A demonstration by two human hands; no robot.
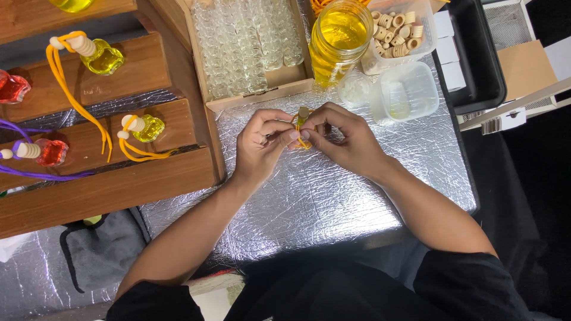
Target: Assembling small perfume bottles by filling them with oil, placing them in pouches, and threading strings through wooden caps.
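Silver quilted foil covers the worktop (333,196), and near its far edge both hands meet over a small bottle (303,122) with a wooden cap and a yellow cord (302,143). The left hand (262,142) and right hand (348,138) have their fingers pinched narrow around it. It looks light, glassy and probably slippery and fragile; gripping the body seems safer than the soft cord. A jar of yellow liquid (339,35) stands beyond, by a box of empty bottles (250,47).

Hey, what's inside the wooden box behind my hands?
The wooden box holds tightly packed rows of small clear glass bottles, seemingly empty, with a bare strip of floor near its front edge. Anything beneath the bottles is covered, and the top of the box is out of frame.
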